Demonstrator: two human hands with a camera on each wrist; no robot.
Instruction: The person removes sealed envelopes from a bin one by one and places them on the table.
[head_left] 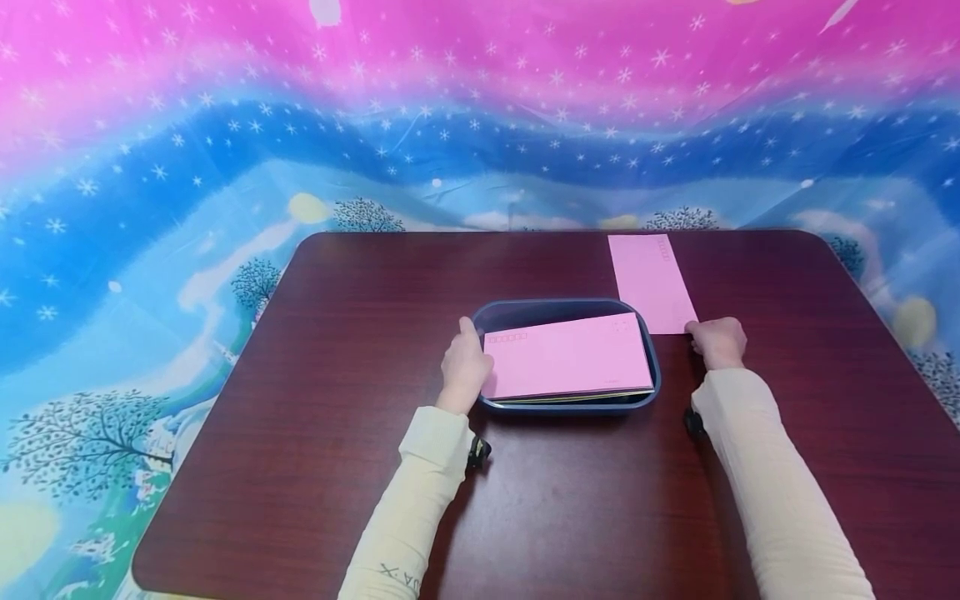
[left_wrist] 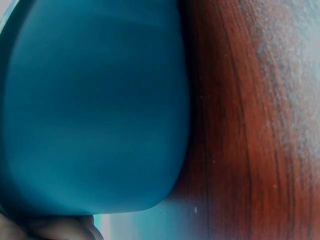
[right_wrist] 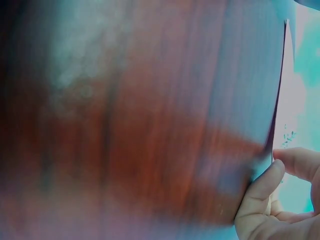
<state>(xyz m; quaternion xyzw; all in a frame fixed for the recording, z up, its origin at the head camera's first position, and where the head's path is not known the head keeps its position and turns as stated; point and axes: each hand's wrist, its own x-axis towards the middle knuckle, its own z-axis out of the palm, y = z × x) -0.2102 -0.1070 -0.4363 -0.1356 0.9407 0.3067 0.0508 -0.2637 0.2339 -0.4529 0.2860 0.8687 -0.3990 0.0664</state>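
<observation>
Left: the person's left grip (head_left: 465, 367) is curled over the left end of a blue tub (head_left: 566, 409) at mid-surface (head_left: 360, 358). A light, steady hold should be enough to stop the tub sliding.

Centre: inside the tub sits a stack of envelopes (head_left: 566, 358), pink on top, a yellow edge showing along the near side. Pile lies slightly askew.

Right: a loose pink envelope (head_left: 651, 283) lies just beyond the tub's far right corner, its far end at the surface's far edge, right of centre. The right grip (head_left: 718, 340) pinches its near right corner, thumb against finger, only paper between. Whether the corner is lifted, cannot tell.

Judgement: a one-corner pinch gives little control; the sheet could swing or crease. Better to move it slowly, support it nearer the middle of the near edge, and clear the tub's rim.
</observation>
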